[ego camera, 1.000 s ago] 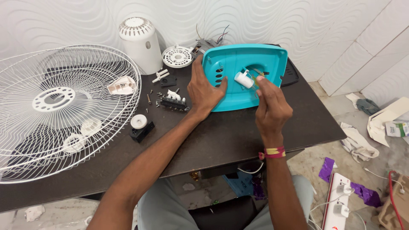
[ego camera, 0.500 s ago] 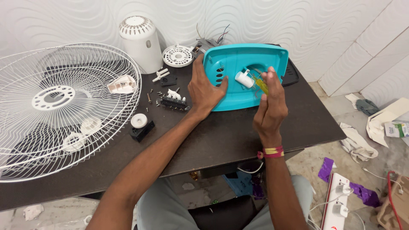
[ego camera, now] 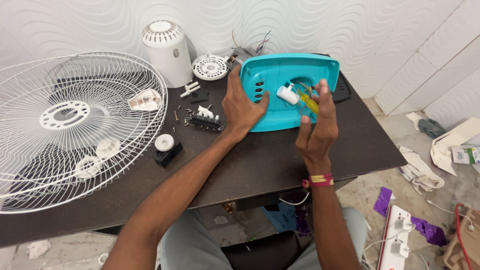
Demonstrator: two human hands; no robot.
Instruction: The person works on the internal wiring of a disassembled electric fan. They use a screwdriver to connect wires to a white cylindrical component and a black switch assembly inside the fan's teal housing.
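Dark table (ego camera: 280, 160) before white wavy wall. On it, turquoise fan base (ego camera: 280, 75), tilted up. Left hand (ego camera: 241, 105) flat on its left edge, fingers spread. Right hand (ego camera: 316, 127) curled loosely around yellow screwdriver (ego camera: 310, 103), just beside white stub (ego camera: 287, 93). At left, wire fan grille (ego camera: 65, 125) and scattered screws (ego camera: 181, 116).

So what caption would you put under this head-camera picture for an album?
Left hand steadies a turquoise fan base on a dark table while the right hand works a yellow-handled screwdriver, fan guard alongside.
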